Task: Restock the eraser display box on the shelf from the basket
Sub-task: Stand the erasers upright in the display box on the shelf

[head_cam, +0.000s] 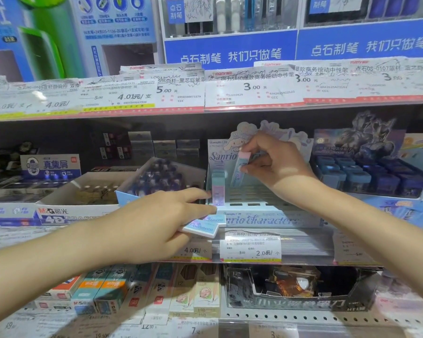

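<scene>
The eraser display box (261,191), pale blue with slotted rows, sits on the middle shelf (303,247) at about 2 o'clock from the frame's centre, with one pastel eraser (217,184) standing upright in its left column. The right hand (276,162), at 1 o'clock, pinches a pink-and-blue eraser (241,168) between thumb and curled fingers, tilted over the box's back rows. The left hand (156,220), near centre, grips a small stack of flat erasers (203,228) under its fingers, its forefinger stretched out to touch the box's left front corner.
</scene>
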Motion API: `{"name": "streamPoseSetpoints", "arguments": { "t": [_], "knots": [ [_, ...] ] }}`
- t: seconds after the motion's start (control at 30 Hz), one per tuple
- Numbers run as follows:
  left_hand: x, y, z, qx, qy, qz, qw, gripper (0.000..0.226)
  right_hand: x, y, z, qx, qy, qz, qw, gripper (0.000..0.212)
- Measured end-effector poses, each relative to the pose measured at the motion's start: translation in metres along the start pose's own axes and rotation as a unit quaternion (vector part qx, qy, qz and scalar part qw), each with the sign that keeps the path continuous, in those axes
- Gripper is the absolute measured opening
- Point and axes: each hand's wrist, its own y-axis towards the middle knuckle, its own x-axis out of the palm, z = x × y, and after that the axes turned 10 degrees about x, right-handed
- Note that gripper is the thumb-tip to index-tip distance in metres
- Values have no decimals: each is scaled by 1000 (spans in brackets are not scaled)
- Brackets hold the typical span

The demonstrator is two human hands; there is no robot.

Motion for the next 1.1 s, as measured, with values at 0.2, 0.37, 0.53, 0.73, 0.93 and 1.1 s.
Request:
{"name": "streamPoseSetpoints", "arguments": {
  "t": [0.2, 0.37, 0.53, 0.73, 0.93, 1.1],
  "knots": [
    [3, 2, -4, 7, 23, 15, 1000, 53, 2, 3, -2, 0, -6, -22, 1000, 27],
    [4, 2, -8, 12, 42, 18, 999, 48, 2, 6, -5, -2, -19, -46, 999, 28],
    [5, 4, -10, 9, 55, 18, 998, 50, 4, 8, 0, -5, -48, -56, 997, 23],
    [3, 3, -12, 20, 43, 6, 999, 52, 8, 6, 7, -102, -111, 12, 989, 26],
    [2, 3, -10, 31, 39, 9, 999, 51, 13, 4, 12, -87, -160, 18, 983, 34],
    [-7, 4, -2, 36, 9, -7, 999, 51, 10, 4, 11, -61, -140, 4, 988, 43]
  ]
}}
